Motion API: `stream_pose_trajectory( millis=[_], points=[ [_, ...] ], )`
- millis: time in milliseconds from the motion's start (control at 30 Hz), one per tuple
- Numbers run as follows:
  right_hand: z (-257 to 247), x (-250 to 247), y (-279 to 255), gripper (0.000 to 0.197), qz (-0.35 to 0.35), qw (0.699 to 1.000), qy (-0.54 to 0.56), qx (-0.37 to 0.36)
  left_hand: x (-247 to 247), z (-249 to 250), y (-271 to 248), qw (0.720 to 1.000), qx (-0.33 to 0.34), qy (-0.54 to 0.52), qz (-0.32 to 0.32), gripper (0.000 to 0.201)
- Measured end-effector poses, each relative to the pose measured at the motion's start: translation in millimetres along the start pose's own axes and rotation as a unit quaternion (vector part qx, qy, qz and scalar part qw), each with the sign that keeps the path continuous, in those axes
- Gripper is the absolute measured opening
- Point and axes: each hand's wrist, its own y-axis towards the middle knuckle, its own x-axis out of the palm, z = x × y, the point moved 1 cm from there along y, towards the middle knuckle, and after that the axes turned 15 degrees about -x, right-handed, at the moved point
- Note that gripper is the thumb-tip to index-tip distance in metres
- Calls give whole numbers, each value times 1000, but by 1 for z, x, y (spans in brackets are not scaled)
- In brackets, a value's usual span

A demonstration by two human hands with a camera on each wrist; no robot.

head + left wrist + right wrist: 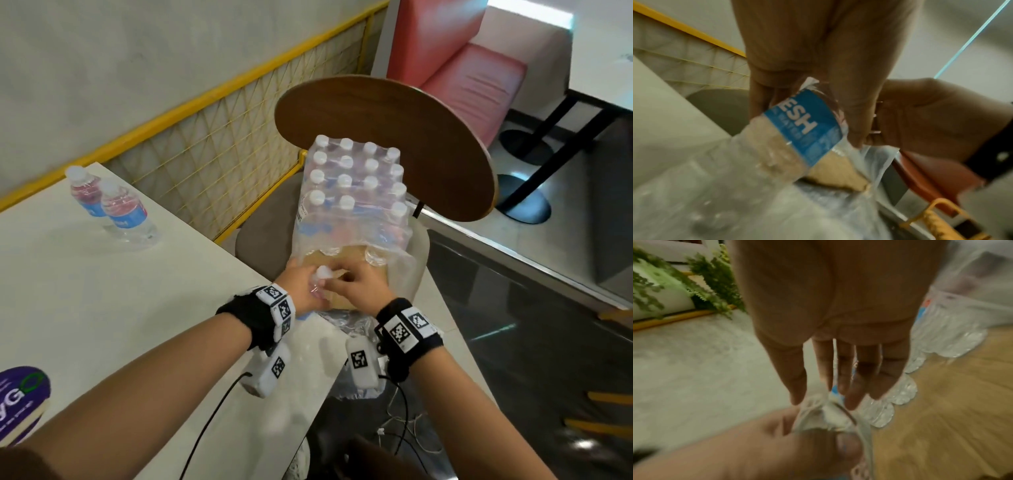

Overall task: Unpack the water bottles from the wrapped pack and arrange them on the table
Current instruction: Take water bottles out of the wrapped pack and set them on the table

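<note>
Step in hand: pulling one more bottle out of the torn near end of the wrapped pack (352,192).

- Left hand (305,286) is wrapped round a water bottle (322,274) by the neck and shoulder. The left wrist view shows the blue label and clear ribbed body angling down out of the fingers, with loose film around it.
- Right hand (363,286) sits at 3 o'clock of the left one, touching at the cap. In the right wrist view its fingers (840,369) reach down to the bunched wrap at the bottle top. Can't tell whether they pinch the film or just rest on it; too blurred.
- The pack sits on a chair (394,137) seat, at 3 o'clock off the table (102,291) edge. Its cardboard tray (342,260) is exposed at the near end.

Counts:
- Bottles standing on the table: 2 (102,205), touching, at 10 o'clock from the hands.
- In hand: 1.
- Caps visible under wrap: about 16, in a grid four across. The near row looks partly emptied; the exact count is soft.

Next move, my read: free the bottle from the film, with the right hand holding the wrap back, then carry it toward 10 o'clock and stand it upright beside the pair. Risk: film snags the bottle, or the pack shifts on the chair.
</note>
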Motion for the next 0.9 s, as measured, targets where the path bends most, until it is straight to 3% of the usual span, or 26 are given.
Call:
stream_pose_trajectory(
  millis=[33,167,233,367,500,567,700,800,900],
  points=[
    [2,-2,0,32,8,999,23,23,2,-7,-1,999,-23,-25,0,57],
    [16,-29,11,38,188,967,27,168,4,-33,-6,992,-51,-116,27,45],
    [23,-39,20,44,199,954,15,226,3,-39,-11,990,-52,-129,23,43],
    [29,-55,34,49,180,954,-23,240,4,-51,-20,989,-49,-132,35,44],
    [37,-64,19,78,107,953,-37,283,9,-66,-39,979,-54,-180,76,34],
    [37,-62,17,77,95,954,-57,279,14,-75,-52,969,-51,-220,104,34],
    [23,-44,23,57,130,957,-36,257,25,-95,-77,952,-59,-270,132,49],
    [23,-12,7,46,144,981,18,128,26,-110,-94,951,-75,-278,111,47],
    [16,22,-20,58,73,995,67,34,30,-130,-114,940,-79,-307,125,45]
  ],
)
